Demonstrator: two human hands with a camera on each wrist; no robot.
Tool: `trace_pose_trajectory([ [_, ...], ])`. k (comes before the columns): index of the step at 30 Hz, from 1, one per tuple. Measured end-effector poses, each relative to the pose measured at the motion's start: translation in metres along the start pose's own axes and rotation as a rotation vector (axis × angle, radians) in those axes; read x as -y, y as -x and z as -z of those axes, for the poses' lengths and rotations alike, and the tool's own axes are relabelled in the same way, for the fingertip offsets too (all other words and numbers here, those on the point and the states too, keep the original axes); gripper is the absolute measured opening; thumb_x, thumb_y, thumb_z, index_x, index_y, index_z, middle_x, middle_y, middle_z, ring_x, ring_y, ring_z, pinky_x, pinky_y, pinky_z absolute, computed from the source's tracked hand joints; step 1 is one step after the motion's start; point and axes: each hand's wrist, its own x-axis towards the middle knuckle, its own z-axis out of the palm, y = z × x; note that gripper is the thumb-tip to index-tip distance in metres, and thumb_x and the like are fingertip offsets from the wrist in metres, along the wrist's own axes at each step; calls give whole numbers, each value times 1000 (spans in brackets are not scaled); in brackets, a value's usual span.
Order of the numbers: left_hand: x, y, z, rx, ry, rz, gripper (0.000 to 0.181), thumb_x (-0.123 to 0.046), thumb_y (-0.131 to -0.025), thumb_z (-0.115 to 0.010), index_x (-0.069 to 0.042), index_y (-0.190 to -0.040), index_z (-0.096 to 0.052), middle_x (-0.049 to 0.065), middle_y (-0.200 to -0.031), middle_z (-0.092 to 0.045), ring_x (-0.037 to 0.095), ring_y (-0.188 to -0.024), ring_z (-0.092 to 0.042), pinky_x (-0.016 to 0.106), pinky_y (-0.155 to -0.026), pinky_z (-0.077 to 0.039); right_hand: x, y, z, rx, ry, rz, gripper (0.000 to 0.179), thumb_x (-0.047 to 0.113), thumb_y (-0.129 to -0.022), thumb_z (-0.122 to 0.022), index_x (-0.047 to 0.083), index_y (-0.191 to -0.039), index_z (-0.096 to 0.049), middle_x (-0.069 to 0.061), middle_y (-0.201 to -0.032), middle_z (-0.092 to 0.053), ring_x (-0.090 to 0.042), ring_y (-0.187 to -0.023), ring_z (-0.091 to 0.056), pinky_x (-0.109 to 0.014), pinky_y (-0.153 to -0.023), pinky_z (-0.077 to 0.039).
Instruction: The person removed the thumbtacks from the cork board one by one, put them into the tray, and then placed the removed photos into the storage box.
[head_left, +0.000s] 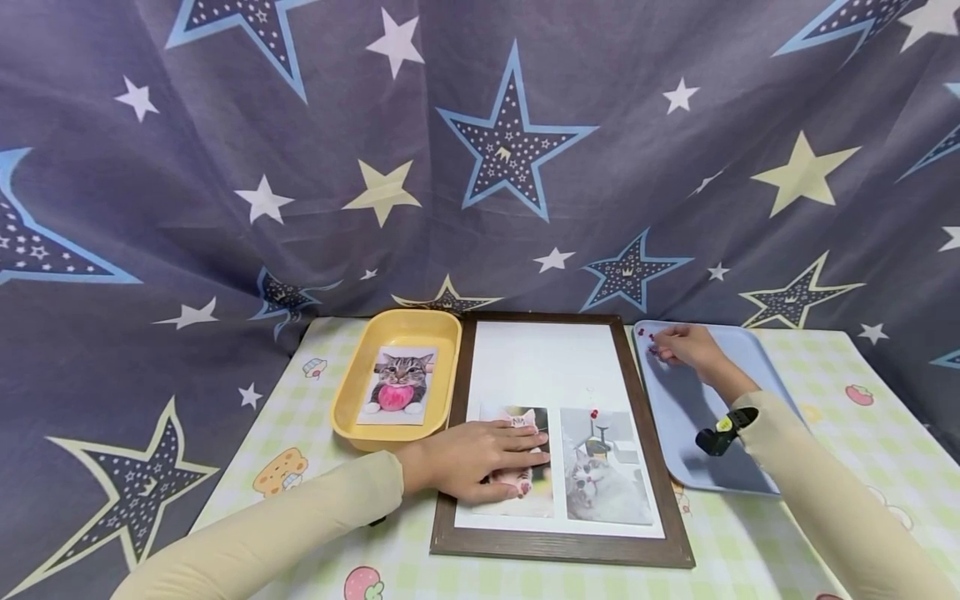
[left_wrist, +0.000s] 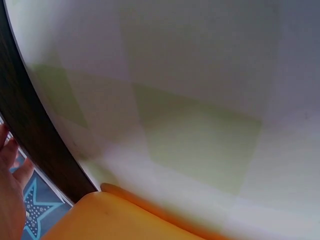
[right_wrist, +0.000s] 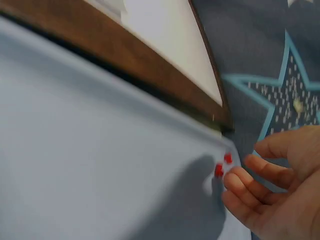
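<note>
My left hand (head_left: 487, 461) lies with spread fingers over a kitten photo (head_left: 536, 498) on the white board (head_left: 543, 362) in a brown frame, covering much of the picture. Beside it on the board is a photo of a white cat in sunglasses (head_left: 606, 479), with a red push pin (head_left: 594, 413) at its top edge. My right hand (head_left: 686, 348) is over the far left corner of the blue tray (head_left: 720, 442). Its fingers are loosely bent close to red push pins (right_wrist: 219, 170), and nothing shows between thumb and forefinger in the right wrist view.
A yellow tray (head_left: 345, 408) left of the frame (head_left: 562, 546) holds a photo of a tabby cat with a pink heart (head_left: 397, 387). The tablecloth (head_left: 300, 533) is green checked. A starry curtain (head_left: 480, 250) hangs right behind the table.
</note>
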Motion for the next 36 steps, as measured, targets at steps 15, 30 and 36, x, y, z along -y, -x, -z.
trace_pose_trajectory([
  [15,1,0,-2,-9,13,-5,59,-48,-107,-38,-23,-160,-36,2,-166,-34,18,-155,-30,41,-126,-30,65,37,-55,140,-35,199,36,15,-104,-56,-13,-126,-62,-15,-99,-73,-10,-81,-66,-26,-77,-59],
  [30,1,0,-3,-8,11,-6,58,-48,-107,-38,-23,-160,-36,2,-166,-34,18,-155,-31,40,-126,-30,81,61,-103,393,46,296,34,16,-103,-55,-11,-122,-65,-25,-105,-71,-26,-92,-67,-41,-86,-58],
  [36,1,1,-3,-9,-2,-8,59,-48,-108,-37,-22,-160,-36,2,-166,-35,18,-155,-31,40,-126,-30,82,66,-120,438,80,261,30,17,-102,-58,-8,-116,-68,-15,-90,-70,-15,-77,-61,-26,-69,-53],
])
